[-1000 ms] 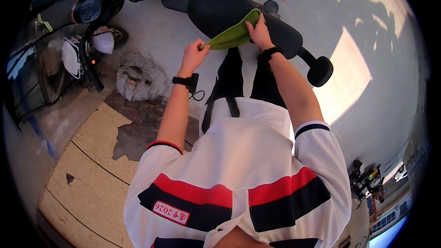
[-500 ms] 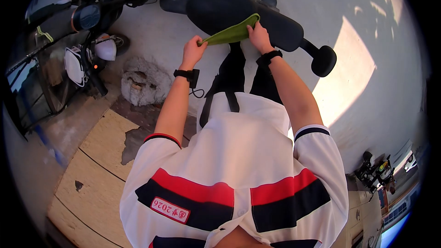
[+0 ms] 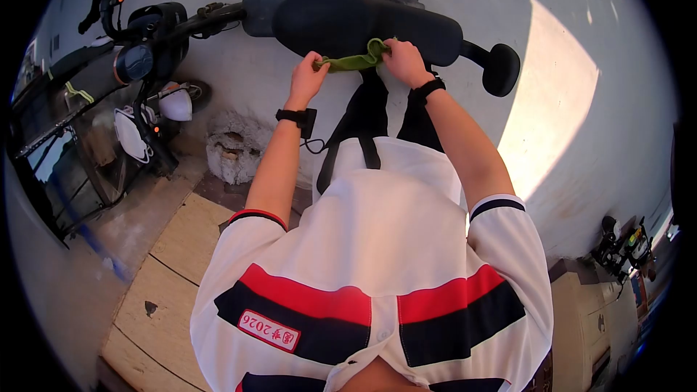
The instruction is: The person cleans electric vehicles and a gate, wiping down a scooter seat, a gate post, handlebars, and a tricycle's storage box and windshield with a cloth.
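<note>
A green cloth stretches between my two hands, bunched and curled at its right part. My left hand pinches its left end between thumb and fingers. At the other end, my right hand grips the curled part with closed fingers. Just beyond the cloth is the long black seat of an electric bike, and the cloth overlaps its near edge in this view. A black band circles my right wrist. On my left wrist sits a black strap with a small box.
The bike's handlebar and front end fill the upper left, with a black backrest at its right end. A rough stone lump lies left of my legs. Wooden boards lie lower left; another bike stands far right.
My right hand has moved slightly left and down, closer to the left hand. The cloth has gone from a spread, taut shape to a shorter, curled one. The view has shifted a little.
</note>
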Demonstrator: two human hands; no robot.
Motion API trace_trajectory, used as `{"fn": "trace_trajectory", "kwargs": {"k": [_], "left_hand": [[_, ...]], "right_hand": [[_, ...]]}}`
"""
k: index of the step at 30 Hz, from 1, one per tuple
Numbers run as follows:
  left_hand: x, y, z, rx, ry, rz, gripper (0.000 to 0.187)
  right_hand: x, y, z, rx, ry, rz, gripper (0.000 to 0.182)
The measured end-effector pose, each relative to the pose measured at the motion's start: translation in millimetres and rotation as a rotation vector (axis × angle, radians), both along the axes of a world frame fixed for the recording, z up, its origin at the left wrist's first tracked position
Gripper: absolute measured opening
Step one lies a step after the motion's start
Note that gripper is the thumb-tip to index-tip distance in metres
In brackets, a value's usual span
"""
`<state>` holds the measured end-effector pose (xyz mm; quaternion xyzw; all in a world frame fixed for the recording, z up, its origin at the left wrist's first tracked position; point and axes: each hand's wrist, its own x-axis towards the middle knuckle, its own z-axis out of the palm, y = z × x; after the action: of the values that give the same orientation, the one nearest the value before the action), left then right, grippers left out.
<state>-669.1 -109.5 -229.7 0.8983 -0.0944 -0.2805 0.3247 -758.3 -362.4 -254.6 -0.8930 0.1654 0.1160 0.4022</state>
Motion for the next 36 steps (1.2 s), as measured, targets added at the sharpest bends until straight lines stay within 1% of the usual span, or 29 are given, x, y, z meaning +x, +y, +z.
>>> {"fn": "trace_trajectory", "kwargs": {"k": [3,6,9,12,15,16,19,22,26,29,30,33,36], "left_hand": [[-2.1,-27.9,4.6,-0.097,-0.049,-0.046,0.019],[-3.3,-53.5,-1.4,-0.127,-0.121,-0.24,0.023],[-0.8,-79.3,-5.0,-0.162,-0.234,-0.431,0.034],[9.7,-107.5,-8.2,-0.076,-0.356,-0.503,0.045],[17.6,-129.7,-12.2,0.101,-0.442,-0.552,0.051],[21.8,-134.3,-18.4,0.087,-0.429,-0.568,0.052],[21.7,-143.7,-21.4,0.223,-0.365,-0.642,0.052],[15.9,-141.3,-21.8,0.246,-0.382,-0.653,0.05],[-2.7,-127.5,-24.4,0.199,-0.295,-0.723,0.042],[-27.1,-114.8,-27.8,0.295,-0.137,-0.727,0.041],[-34.1,-111.7,-29.5,0.39,-0.033,-0.698,0.041],[-49.0,-94.0,-30.8,0.391,0.069,-0.533,0.043],[-58.2,-80.8,-34.5,0.332,-0.01,-0.458,0.039]], "right_hand": [[-8.8,-13.6,-3.7,0.011,0.002,-0.06,0.023],[-23.1,-28.0,-9.8,0.016,-0.026,-0.148,0.02],[-35.8,-44.1,-7.0,0.021,-0.052,-0.257,0.018],[-45.8,-60.5,-8.1,0.036,-0.085,-0.34,0.016],[-53.2,-75.9,-10.0,0.052,-0.108,-0.372,0.016],[-54.2,-80.1,-8.7,0.063,-0.102,-0.38,0.017],[-55.5,-90.7,-5.6,0.085,-0.106,-0.392,0.017],[-54.0,-97.8,-7.6,0.102,-0.116,-0.379,0.017],[-46.5,-104.4,-9.9,0.116,-0.09,-0.354,0.018],[-40.5,-108.7,-8.1,0.133,-0.081,-0.333,0.018],[-39.4,-109.8,-9.3,0.143,-0.081,-0.326,0.018],[-38.4,-112.8,-13.0,0.152,-0.081,-0.294,0.018],[-38.3,-114.6,-14.8,0.129,-0.084,-0.249,0.019]]}}
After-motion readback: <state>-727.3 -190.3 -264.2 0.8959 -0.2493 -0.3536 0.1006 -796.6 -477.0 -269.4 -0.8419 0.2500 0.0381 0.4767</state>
